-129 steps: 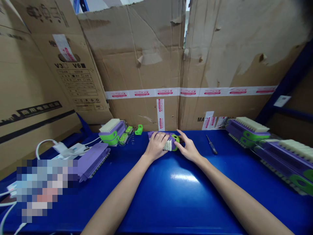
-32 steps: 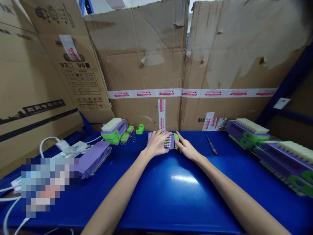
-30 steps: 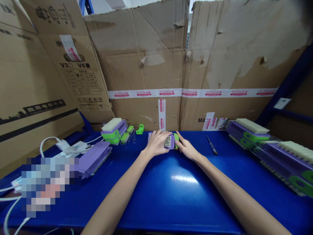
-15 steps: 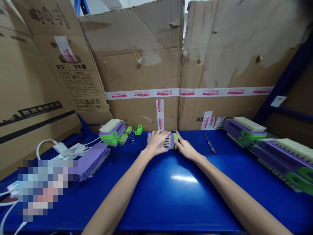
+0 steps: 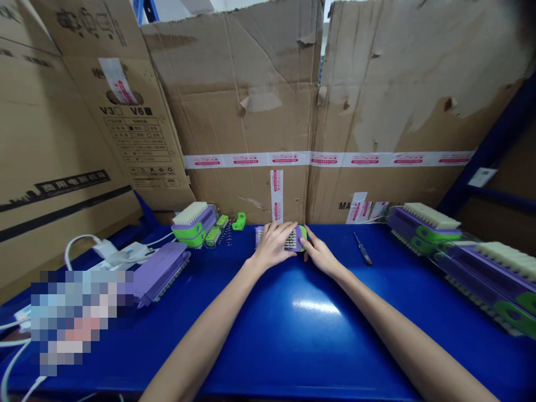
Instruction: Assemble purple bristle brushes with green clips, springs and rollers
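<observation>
A purple brush-like block (image 5: 290,240) with rows of pale bristles lies bristle side up at the back middle of the blue table. A green end piece (image 5: 304,230) sits at its right end. Draped over the block from above, my left hand (image 5: 273,243) has its fingers wrapped across it and covers its middle. My right hand (image 5: 319,254) grips the green end, thumb in front and fingers behind. Whether the green piece is fully seated cannot be made out.
A screwdriver (image 5: 362,249) lies to the right. Assembled purple-green brush blocks (image 5: 425,226) stand farther right, another (image 5: 195,226) at back left. Near that one are a loose green piece (image 5: 239,221) and small springs (image 5: 229,234). A purple panel (image 5: 161,273) and power strip (image 5: 125,254) lie left. Cardboard (image 5: 251,111) walls the back.
The view has shifted slightly. More of the bristled face shows on both sides of my left hand, and the block's right end looks turned a little. Both hands keep their hold.
</observation>
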Action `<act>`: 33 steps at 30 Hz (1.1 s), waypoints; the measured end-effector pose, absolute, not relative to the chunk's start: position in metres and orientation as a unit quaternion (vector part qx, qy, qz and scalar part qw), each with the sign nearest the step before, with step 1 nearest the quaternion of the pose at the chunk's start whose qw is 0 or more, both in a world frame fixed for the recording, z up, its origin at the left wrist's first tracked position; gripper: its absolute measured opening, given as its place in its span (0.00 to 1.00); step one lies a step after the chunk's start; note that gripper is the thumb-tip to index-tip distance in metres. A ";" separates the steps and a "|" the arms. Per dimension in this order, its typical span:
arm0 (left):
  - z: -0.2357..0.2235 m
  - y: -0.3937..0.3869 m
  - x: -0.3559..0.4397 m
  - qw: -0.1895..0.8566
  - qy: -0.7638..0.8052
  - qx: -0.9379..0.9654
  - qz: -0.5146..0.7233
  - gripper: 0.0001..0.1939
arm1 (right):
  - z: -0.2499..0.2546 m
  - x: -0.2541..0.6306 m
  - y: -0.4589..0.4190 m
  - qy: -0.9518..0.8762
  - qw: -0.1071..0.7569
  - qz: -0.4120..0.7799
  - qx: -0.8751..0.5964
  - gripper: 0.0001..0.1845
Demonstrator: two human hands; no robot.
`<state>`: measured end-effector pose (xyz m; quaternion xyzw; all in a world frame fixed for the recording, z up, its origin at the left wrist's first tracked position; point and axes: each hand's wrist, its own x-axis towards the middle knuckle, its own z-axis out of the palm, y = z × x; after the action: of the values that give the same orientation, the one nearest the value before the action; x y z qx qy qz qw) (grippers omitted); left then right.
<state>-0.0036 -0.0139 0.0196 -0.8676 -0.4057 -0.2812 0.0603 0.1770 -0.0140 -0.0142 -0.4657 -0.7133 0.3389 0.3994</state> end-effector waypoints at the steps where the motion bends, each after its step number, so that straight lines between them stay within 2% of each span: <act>1: 0.019 -0.014 -0.003 0.060 -0.405 -0.867 -0.286 0.42 | -0.015 0.177 -0.013 -0.709 0.401 0.348 -0.464 0.39; 6: 0.017 -0.016 0.001 0.066 -0.406 -0.859 -0.305 0.37 | -0.016 0.172 -0.017 -0.705 0.406 0.340 -0.472 0.39; 11: 0.015 -0.019 0.008 0.062 -0.408 -0.851 -0.325 0.39 | -0.014 0.163 -0.023 -0.681 0.409 0.326 -0.512 0.42; 17: 0.017 -0.023 0.012 0.120 -0.390 -0.860 -0.308 0.37 | -0.015 0.164 -0.013 -0.609 0.470 0.366 -0.524 0.41; 21: 0.016 -0.027 0.004 0.167 -0.414 -0.842 -0.303 0.45 | -0.012 0.171 -0.012 -0.586 0.484 0.364 -0.538 0.40; 23: 0.012 -0.026 -0.003 0.137 -0.438 -0.829 -0.321 0.50 | -0.011 0.175 -0.012 -0.594 0.481 0.354 -0.540 0.38; 26: 0.005 -0.021 -0.013 0.032 -0.475 -0.806 -0.351 0.55 | -0.014 0.179 -0.012 -0.611 0.467 0.334 -0.545 0.36; 29: -0.002 -0.015 -0.019 -0.062 -0.515 -0.771 -0.370 0.55 | -0.018 0.181 -0.010 -0.630 0.454 0.311 -0.548 0.34; 33: -0.007 -0.010 -0.022 -0.121 -0.548 -0.733 -0.385 0.53 | -0.018 0.181 -0.009 -0.654 0.459 0.268 -0.538 0.34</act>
<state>-0.0217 -0.0098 -0.0069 -0.7326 -0.5481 -0.3851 -0.1206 0.1813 -0.0092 -0.0183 -0.5381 -0.6543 0.2675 0.4590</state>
